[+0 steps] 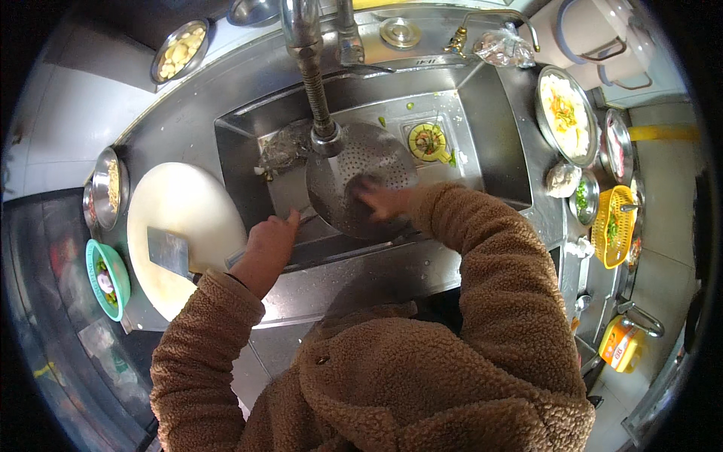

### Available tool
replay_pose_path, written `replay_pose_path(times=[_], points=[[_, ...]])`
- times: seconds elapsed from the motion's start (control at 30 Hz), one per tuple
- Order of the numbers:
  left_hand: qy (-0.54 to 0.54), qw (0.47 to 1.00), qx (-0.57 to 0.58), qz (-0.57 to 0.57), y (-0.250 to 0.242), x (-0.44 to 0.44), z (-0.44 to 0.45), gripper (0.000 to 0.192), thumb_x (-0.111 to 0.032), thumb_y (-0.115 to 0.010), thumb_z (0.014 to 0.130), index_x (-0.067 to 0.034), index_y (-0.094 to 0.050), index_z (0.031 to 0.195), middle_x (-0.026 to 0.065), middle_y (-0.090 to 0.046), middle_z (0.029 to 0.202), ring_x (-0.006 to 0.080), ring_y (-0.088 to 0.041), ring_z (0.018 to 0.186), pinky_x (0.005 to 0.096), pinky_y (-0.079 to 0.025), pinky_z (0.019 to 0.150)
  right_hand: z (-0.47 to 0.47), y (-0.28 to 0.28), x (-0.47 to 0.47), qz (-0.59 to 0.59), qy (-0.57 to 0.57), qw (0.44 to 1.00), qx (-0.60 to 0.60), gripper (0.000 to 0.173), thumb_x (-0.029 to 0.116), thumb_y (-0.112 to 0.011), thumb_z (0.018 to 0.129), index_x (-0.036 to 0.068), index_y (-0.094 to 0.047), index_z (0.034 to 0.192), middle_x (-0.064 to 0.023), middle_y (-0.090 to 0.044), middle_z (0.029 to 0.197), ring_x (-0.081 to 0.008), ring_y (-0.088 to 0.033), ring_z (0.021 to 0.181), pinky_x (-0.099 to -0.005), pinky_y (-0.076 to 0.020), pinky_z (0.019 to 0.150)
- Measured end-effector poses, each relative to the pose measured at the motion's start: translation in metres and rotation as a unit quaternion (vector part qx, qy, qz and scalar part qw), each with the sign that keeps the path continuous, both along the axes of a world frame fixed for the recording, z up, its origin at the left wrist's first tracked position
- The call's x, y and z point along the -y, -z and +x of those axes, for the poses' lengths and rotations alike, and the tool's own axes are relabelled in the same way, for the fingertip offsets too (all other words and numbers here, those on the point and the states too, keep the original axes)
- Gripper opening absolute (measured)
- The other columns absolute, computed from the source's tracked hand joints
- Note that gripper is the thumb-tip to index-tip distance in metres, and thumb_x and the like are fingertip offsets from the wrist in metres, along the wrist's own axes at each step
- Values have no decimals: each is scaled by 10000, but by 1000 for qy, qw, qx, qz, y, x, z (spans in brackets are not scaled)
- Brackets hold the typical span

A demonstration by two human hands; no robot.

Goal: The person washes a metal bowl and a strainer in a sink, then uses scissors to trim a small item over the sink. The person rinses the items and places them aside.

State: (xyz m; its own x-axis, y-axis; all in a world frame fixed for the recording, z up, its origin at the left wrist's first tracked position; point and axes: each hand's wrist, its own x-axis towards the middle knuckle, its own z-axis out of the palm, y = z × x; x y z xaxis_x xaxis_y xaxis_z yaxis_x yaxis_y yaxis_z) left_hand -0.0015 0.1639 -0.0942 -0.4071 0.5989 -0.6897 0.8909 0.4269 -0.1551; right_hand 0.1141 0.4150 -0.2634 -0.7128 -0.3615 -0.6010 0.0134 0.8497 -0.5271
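Beneath the flexible spout of the faucet (314, 73), a perforated metal colander (375, 150) is held in the stainless steel sink (497, 135). My right hand (381, 198) reaches into the colander, its fingers blurred; whether it grips anything in there I cannot tell. My left hand (274, 234) is by the sink's near left side, close to a thin handle-like piece at the colander's left; its grip is partly hidden. A dark, wet plastic bag (285, 146) lies in the sink behind the colander's left side. Food scraps fill the yellow drain strainer (427, 141).
Left of the sink, a cleaver (168, 250) rests on a round white cutting board (186, 198), near a turquoise basket (107, 279). To the right stand a large bowl of sliced white food (566, 116), a bowl of chopped greens (583, 198) and a yellow basket (612, 226).
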Motion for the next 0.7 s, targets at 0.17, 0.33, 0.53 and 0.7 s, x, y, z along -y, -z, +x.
replay_pose_path(times=[0.17, 0.33, 0.53, 0.7], points=[[-12, 1000, -7, -18, -3, -5, -6, 672, -132, -624, 835, -92, -315, 1430, 206, -640, 976, 322, -684, 808, 423, -566, 653, 27, 9, 0, -191, -61, 968, 153, 665, 465, -521, 925, 190, -290, 1485, -124, -224, 1554, -406, -282, 1381, -491, -270, 1117], [28, 999, 27, 35, -8, -8, -10, 612, -96, -612, 820, -62, -359, 1376, 193, -653, 896, 352, -677, 801, 446, -552, 650, 25, 22, -65, 271, -45, 955, -113, 660, 487, -498, 920, 154, -335, 1466, -137, -224, 1550, -377, -208, 1419, -508, -248, 1121], [-10, 990, 132, 59, -2, -6, -4, 502, -10, -551, 822, -54, -420, 1305, 216, -659, 862, 379, -669, 835, 471, -532, 682, -2, 26, 13, -246, 59, 967, 14, 775, 428, -615, 859, 24, -315, 1449, -263, -113, 1543, -435, -129, 1423, -524, -209, 1137], [-12, 986, 157, 51, 8, 3, -11, 546, -19, -560, 819, -76, -399, 1337, 240, -661, 909, 398, -663, 867, 485, -529, 714, 1, 17, -56, 193, -46, 975, -100, 726, 387, -595, 867, 14, -345, 1437, -314, -145, 1512, -427, -186, 1412, -504, -212, 1144]])
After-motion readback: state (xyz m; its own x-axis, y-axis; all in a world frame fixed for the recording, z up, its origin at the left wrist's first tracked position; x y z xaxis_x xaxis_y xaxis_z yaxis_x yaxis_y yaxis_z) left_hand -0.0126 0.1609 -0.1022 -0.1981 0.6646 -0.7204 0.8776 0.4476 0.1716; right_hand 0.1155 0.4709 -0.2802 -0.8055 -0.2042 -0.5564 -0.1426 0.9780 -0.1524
